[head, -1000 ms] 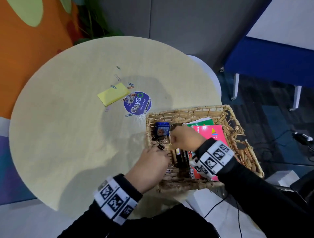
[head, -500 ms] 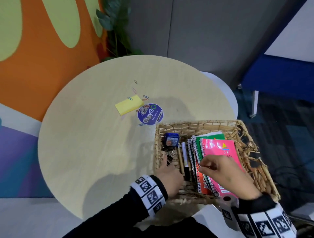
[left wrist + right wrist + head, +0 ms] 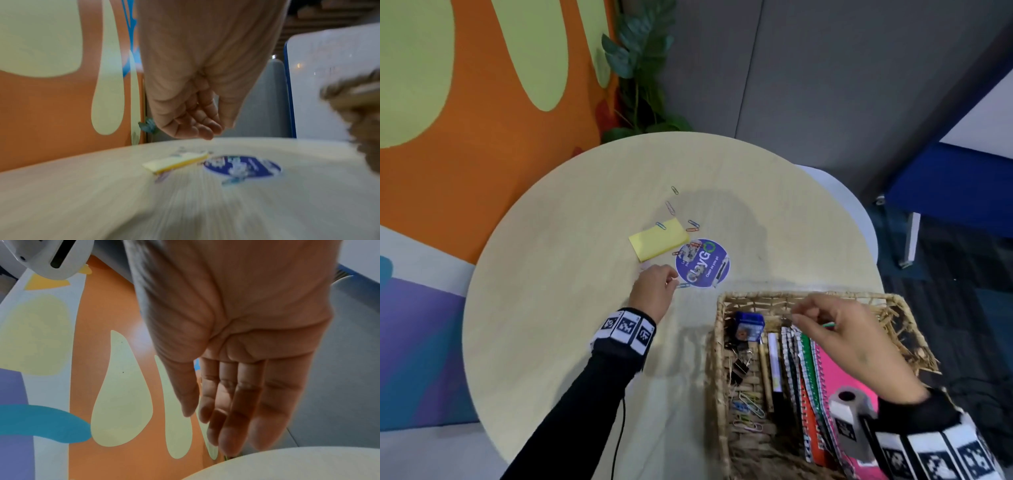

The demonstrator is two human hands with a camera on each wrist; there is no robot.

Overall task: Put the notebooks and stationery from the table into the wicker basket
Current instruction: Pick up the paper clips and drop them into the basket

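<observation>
The left hand [image 3: 654, 287], grip loosely apart, is reaching toward the paper clips [image 3: 682, 285] mid-worktop [image 3: 551, 308]; the right hand [image 3: 839, 329], grip apart and holding nothing, is hovering over the basket [image 3: 717, 342], likely ready to receive them

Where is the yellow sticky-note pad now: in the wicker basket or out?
Out: yellow sticky-note pad lies flat on the table, apart from the wicker basket.

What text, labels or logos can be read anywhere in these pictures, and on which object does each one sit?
"ClayGo": large white letters on the round purple sticker on the table.
"Clean as you go": small line on the same sticker, only just legible.
Other small print on the sticker: too small to read.
Blue box label in the wicker basket: too blurred to read.
Notebook covers: no readable text.
Wrist views: nothing legible.
</observation>
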